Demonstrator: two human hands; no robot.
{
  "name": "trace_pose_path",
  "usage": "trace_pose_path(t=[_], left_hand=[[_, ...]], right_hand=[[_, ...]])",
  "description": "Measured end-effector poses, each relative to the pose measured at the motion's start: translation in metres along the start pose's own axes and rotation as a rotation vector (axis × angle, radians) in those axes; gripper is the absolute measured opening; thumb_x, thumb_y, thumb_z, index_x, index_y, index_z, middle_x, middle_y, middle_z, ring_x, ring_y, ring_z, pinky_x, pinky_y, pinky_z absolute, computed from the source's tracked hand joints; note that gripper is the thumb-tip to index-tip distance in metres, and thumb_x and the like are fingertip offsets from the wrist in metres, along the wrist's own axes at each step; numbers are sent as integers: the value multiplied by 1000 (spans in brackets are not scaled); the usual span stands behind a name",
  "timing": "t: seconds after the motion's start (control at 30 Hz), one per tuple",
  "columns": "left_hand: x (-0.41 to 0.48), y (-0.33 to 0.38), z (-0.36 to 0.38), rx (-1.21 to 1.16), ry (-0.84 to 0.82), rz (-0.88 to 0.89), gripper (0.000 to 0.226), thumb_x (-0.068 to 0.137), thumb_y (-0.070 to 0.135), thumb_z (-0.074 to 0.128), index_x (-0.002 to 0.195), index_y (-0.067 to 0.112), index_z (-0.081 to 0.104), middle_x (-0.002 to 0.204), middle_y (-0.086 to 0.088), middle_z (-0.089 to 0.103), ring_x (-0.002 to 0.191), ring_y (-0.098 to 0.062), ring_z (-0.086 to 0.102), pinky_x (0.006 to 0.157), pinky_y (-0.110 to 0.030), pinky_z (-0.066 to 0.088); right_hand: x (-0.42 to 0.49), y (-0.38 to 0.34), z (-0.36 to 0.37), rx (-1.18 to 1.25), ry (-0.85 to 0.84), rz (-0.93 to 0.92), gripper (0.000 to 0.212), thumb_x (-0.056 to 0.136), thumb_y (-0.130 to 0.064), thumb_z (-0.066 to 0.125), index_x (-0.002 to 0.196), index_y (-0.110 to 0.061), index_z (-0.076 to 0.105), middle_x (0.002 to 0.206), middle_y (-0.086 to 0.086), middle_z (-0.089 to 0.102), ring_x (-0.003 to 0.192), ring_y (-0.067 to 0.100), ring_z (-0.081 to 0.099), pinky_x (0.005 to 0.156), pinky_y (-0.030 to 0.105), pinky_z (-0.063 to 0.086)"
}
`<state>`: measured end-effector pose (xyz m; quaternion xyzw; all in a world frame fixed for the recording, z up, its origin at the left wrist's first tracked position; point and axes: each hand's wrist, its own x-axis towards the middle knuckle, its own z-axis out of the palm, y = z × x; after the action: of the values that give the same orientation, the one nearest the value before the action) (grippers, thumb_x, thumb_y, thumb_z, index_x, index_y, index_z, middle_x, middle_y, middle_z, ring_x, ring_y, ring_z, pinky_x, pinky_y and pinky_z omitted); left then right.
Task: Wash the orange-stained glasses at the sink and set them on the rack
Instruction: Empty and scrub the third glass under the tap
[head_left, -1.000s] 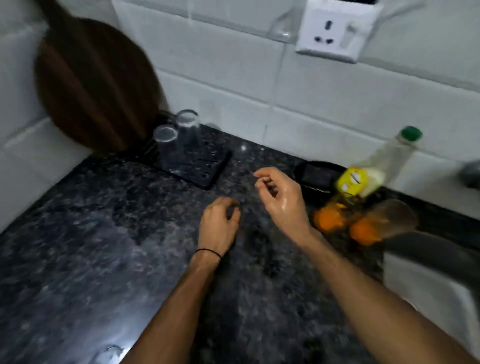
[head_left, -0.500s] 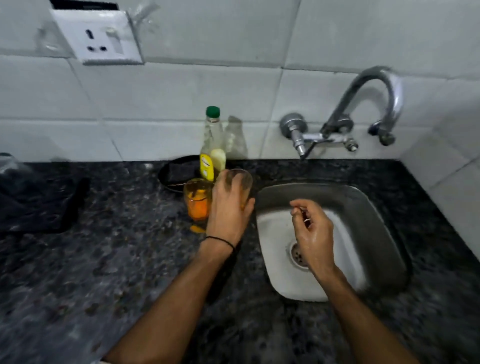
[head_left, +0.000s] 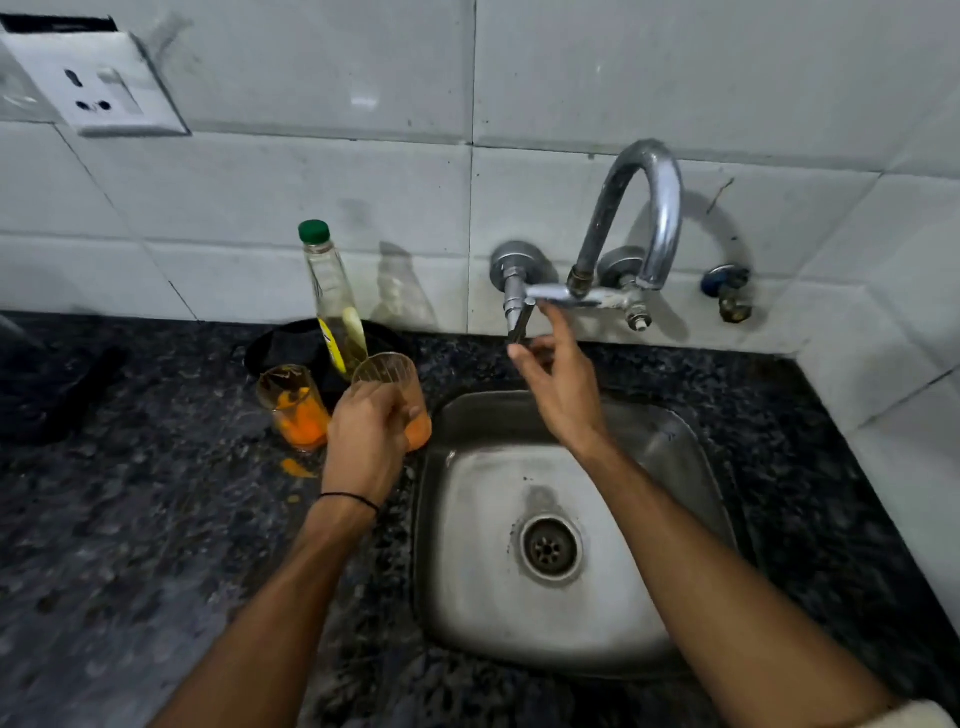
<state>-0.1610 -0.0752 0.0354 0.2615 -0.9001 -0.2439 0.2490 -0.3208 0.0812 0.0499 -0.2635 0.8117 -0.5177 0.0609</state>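
Gripping one stained glass (head_left: 387, 371), the left hand (head_left: 366, 441) should hold it level; the right hand (head_left: 563, 395), pinching the tap lever (head_left: 521, 323), should open it gently to avoid splashing.

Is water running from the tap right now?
No, no stream falls from the tap into the sink; the right hand is only pinching the handle.

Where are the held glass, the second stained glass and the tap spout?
held glass (head_left: 385, 375): head view, clear upper wall just below the rim.
second stained glass (head_left: 293, 408): head view, middle of its side wall.
tap spout (head_left: 666, 208): head view, descending side of the curved pipe.
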Motion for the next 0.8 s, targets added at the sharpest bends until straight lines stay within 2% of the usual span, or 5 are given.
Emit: trace_pose_path(t=[0.17, 0.43, 0.6, 0.7, 0.8], left_hand=[[-22, 26, 3, 5, -60, 59, 22, 81, 15, 77, 70, 7, 60, 76, -5, 60, 75, -27, 58, 62, -34, 43], [-49, 52, 10, -26, -105, 54, 21, 83, 14, 76, 73, 17, 58, 81, 7, 57, 78, -17, 54, 69, -28, 39], [-49, 58, 10, -10, -131, 102, 14, 84, 14, 76, 76, 10, 64, 83, -1, 64, 80, -18, 57, 70, -33, 46], [-41, 53, 19, 9, -196, 167, 15, 83, 17, 76, 75, 9, 65, 82, -1, 63, 81, -20, 58, 69, -30, 43], [-31, 53, 31, 4, -324, 250, 10, 85, 23, 71, 82, 14, 68, 89, 1, 65, 86, -19, 62, 72, -30, 46]], right_hand=[[40, -2, 6, 55, -182, -28, 22, 101, -36, 53, 118, -25, 59, 98, -3, 68, 85, 14, 67, 85, 46, 57], [57, -12, -10, -354, -387, -188, 21, 105, -28, 44, 111, -10, 53, 101, 14, 65, 94, 30, 62, 82, 41, 49], [29, -3, -13, -124, -283, -112, 61, 100, -26, 55, 151, -17, 23, 139, 17, 47, 119, 26, 54, 95, 36, 47], [-16, 5, -24, -162, -29, -323, 50, 91, -3, 52, 140, -8, 42, 127, 13, 48, 111, 24, 52, 94, 38, 49], [-45, 14, -48, -419, -171, -638, 50, 78, -7, 46, 126, -9, 57, 125, 8, 52, 119, 24, 45, 101, 37, 39]])
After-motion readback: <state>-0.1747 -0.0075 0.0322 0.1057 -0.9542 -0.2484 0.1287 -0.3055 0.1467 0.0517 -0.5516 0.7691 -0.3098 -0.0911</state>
